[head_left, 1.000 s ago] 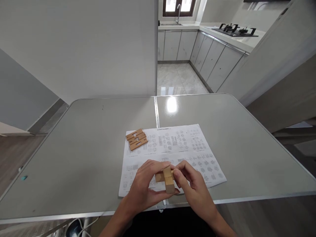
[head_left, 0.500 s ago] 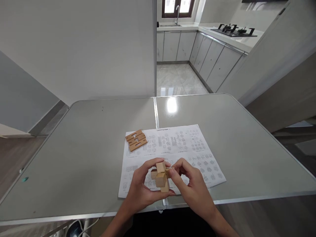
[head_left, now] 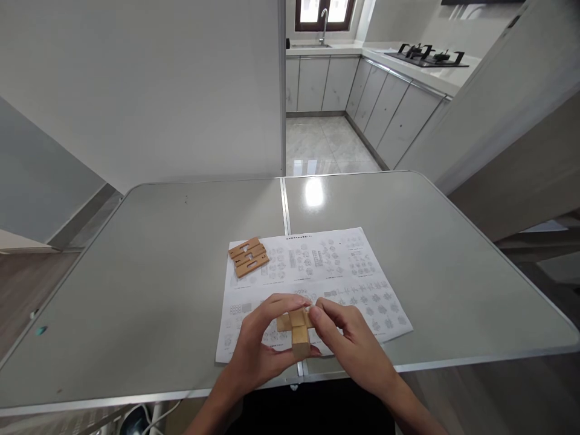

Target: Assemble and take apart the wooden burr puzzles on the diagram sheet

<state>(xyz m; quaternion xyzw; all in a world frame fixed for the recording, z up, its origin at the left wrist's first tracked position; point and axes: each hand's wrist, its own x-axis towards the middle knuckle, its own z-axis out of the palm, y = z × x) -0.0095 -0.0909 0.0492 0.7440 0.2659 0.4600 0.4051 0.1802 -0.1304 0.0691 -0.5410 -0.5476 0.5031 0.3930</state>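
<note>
Both my hands hold a small wooden interlocking puzzle (head_left: pixel 298 330) of light-brown blocks crossed together, just above the near edge of the table. My left hand (head_left: pixel 256 344) wraps it from the left, thumb below and fingers over the top. My right hand (head_left: pixel 347 341) pinches its right side with thumb and fingers. Under the hands lies a printed instruction sheet (head_left: pixel 335 272) with many small diagrams. Three loose notched wooden pieces (head_left: pixel 248 257) lie side by side on the sheet's far left corner.
The grey folding table (head_left: pixel 149 272) has a centre seam and metal rim. A white wall panel stands behind its left half. Beyond, on the right, a kitchen with cabinets (head_left: pixel 362 84), a sink and a gas hob (head_left: pixel 430 55). Cables hang below the table at left.
The puzzle has been turned in my hands and lowered slightly towards the table; my fingers have shifted their grip around it. The loose pieces and sheet have not moved.
</note>
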